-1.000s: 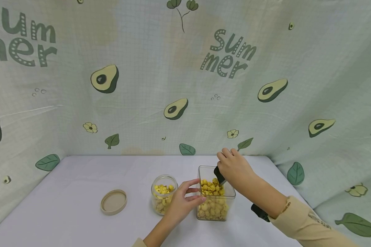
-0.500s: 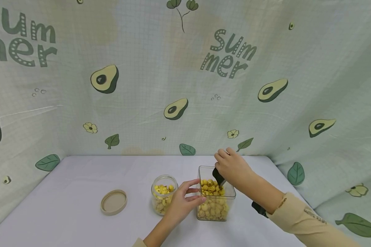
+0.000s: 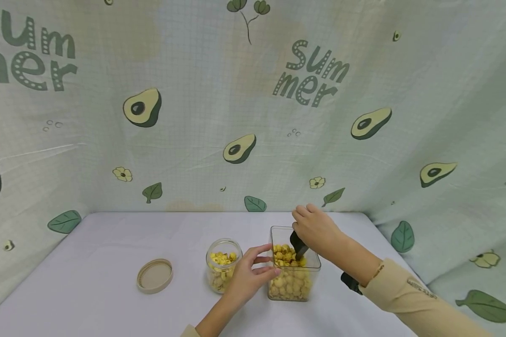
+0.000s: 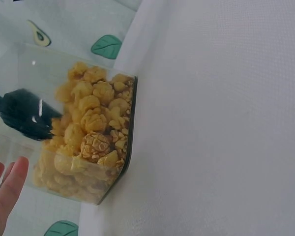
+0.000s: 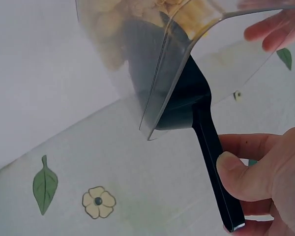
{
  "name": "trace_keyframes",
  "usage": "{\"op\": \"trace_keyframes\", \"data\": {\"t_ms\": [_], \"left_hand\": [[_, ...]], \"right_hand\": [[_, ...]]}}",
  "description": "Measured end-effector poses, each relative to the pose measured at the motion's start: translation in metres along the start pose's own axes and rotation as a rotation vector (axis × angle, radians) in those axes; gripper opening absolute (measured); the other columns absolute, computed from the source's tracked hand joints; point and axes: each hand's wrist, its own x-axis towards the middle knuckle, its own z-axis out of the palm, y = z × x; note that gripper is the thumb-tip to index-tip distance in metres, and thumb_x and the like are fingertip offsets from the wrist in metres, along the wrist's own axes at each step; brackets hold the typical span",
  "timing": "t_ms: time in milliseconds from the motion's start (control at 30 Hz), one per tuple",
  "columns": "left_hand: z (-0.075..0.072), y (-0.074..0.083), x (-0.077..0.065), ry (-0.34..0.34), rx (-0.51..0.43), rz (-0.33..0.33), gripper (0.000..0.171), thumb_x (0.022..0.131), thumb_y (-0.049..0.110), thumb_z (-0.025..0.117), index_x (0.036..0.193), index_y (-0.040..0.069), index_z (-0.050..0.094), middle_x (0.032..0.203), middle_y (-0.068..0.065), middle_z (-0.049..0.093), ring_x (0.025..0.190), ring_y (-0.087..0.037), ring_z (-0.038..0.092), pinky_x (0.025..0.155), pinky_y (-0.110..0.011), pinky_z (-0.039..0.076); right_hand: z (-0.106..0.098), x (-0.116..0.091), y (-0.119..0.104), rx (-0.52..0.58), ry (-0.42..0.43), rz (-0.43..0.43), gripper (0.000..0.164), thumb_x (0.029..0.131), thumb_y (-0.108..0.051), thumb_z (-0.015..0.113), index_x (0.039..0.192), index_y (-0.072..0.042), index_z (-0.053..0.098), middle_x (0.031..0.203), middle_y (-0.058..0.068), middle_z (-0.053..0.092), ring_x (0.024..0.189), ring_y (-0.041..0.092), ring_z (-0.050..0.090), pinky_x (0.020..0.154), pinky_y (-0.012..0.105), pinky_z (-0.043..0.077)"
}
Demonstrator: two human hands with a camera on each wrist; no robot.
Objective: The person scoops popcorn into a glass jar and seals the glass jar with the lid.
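Popcorn (image 3: 290,284) lies in the clear box (image 3: 283,235), right of the jar (image 3: 220,277) on the tabletop (image 3: 93,271); the right hand (image 3: 319,230) has fingers curled round the scoop (image 3: 298,244), the left hand (image 3: 251,271), fingers spread, sits at the box's left side: steady bracing, level lifting advised.

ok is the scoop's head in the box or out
In: the scoop's head touches the popcorn inside the clear box, while the right hand grips its handle outside.
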Motion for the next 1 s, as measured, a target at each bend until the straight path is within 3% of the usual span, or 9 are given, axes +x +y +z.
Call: {"op": "trace_keyframes", "data": {"t_ms": [200,367,533,767,1000], "left_hand": [[-0.0003,0.0003,0.0001,-0.004,0.001,0.007,0.054,0.08,0.022,0.074,0.129,0.011,0.053,0.131,-0.012,0.049,0.113,-0.031,0.053,0.088,-0.028,0.054],[-0.0005,0.0012,0.0002,-0.002,-0.006,0.02,0.055,0.08,0.021,0.073,0.129,0.01,0.052,0.131,-0.012,0.049,0.112,-0.028,0.054,0.087,-0.027,0.054],[-0.0008,0.0007,0.0002,-0.006,-0.017,0.027,0.055,0.08,0.021,0.073,0.13,0.01,0.052,0.132,-0.012,0.049,0.112,-0.027,0.054,0.087,-0.026,0.054],[-0.0012,-0.0016,0.0002,-0.007,-0.005,0.016,0.055,0.08,0.022,0.073,0.13,0.011,0.052,0.132,-0.012,0.049,0.113,-0.028,0.053,0.088,-0.025,0.053],[-0.0004,-0.0031,0.0017,-0.011,0.009,0.014,0.055,0.081,0.025,0.073,0.13,0.01,0.052,0.131,-0.012,0.049,0.112,-0.027,0.054,0.087,-0.025,0.054]], "right_hand": [[0.0007,-0.0006,0.004,0.083,-0.042,0.0,0.022,0.073,-0.024,0.078,0.086,-0.014,0.063,0.09,0.003,0.054,0.08,0.018,0.039,0.066,0.027,0.033],[0.0003,-0.0038,0.0085,0.189,0.023,0.022,0.023,0.072,-0.019,0.079,0.085,-0.013,0.062,0.085,0.003,0.052,0.076,0.018,0.038,0.061,0.027,0.031],[-0.0008,-0.0058,0.0081,0.143,0.006,0.029,0.017,0.075,-0.019,0.077,0.078,-0.014,0.061,0.081,0.003,0.05,0.073,0.018,0.033,0.06,0.026,0.026],[-0.0032,-0.001,0.0024,0.043,-0.036,-0.017,0.019,0.075,-0.027,0.077,0.081,-0.016,0.062,0.084,0.001,0.052,0.077,0.017,0.036,0.063,0.026,0.032],[0.0036,-0.0052,0.0009,0.08,-0.048,-0.05,0.023,0.074,-0.026,0.077,0.088,-0.016,0.063,0.088,0.002,0.055,0.082,0.018,0.043,0.066,0.026,0.037]]}}
